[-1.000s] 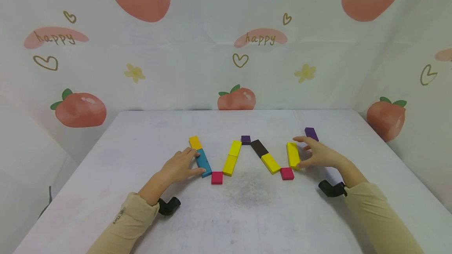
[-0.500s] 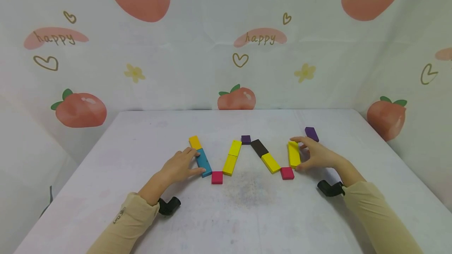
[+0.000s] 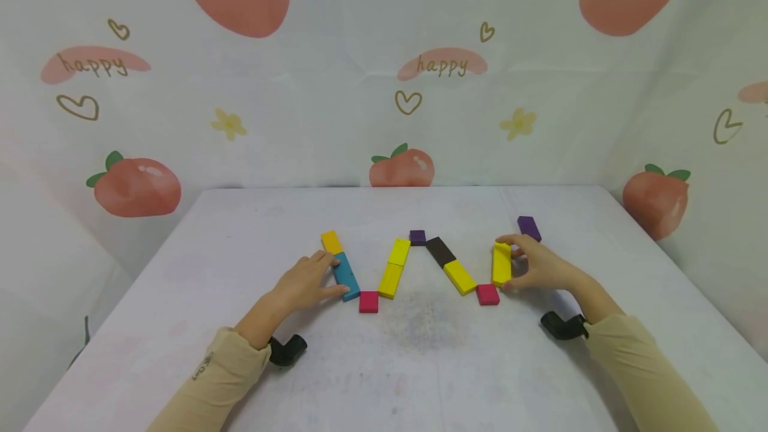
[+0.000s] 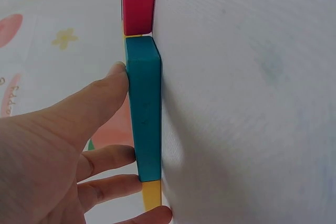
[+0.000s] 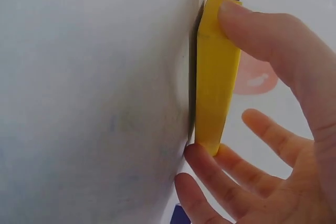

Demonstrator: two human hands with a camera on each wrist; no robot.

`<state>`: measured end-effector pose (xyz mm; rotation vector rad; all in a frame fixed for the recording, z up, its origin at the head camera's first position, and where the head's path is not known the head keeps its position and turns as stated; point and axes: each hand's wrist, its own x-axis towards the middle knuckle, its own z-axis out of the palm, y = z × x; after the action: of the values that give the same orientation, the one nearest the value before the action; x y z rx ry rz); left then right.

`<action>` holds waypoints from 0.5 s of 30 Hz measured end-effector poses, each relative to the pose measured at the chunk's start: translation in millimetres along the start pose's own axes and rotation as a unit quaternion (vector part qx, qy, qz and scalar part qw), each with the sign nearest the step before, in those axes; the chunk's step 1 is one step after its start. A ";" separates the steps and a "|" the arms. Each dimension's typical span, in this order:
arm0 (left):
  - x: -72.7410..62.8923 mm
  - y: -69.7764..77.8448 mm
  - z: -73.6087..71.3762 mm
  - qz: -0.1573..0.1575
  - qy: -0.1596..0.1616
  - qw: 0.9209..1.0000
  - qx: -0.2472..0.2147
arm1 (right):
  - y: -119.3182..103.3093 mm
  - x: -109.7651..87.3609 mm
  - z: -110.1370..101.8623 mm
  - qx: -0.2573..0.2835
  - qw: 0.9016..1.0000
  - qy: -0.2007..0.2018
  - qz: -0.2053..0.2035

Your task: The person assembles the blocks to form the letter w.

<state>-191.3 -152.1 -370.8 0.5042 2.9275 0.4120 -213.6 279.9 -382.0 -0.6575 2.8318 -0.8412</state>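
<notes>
In the head view my left hand [image 3: 308,280] rests on a blue block [image 3: 346,277]. Its thumb and fingers touch the block's upper edge in the left wrist view, spread and fairly straight. An orange-yellow block [image 3: 331,242] lies beyond the blue one, and a red block [image 3: 369,302] sits at its near end. On the other side my right hand [image 3: 537,265] holds a yellow block [image 3: 501,264] lengthwise, thumb at the near end and fingertips at the far end. Close by that near end is a second red block [image 3: 488,295].
Between the hands, two yellow blocks [image 3: 394,269], a small purple block [image 3: 417,238], a dark brown block [image 3: 441,253] and another yellow block [image 3: 460,278] continue the zigzag. A longer purple block [image 3: 529,229] lies behind my right hand on the white table [image 3: 420,379].
The yellow block in my right hand has shifted slightly right and turned to stand straighter at its far end. My left hand and the other blocks have stayed put.
</notes>
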 end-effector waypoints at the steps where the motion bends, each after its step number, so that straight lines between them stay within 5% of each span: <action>1: 0.0 0.0 0.0 0.000 -0.001 1.000 0.000 | -0.2 -0.3 0.2 -0.002 1.000 0.000 0.000; 15: 0.7 -0.5 0.7 -0.001 -0.004 1.000 0.000 | -3.4 -3.1 -0.4 -0.008 1.000 -0.011 0.012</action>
<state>-192.0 -152.1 -371.6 0.5002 2.9196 0.4098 -209.7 278.9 -379.8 -0.6285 2.8236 -0.8045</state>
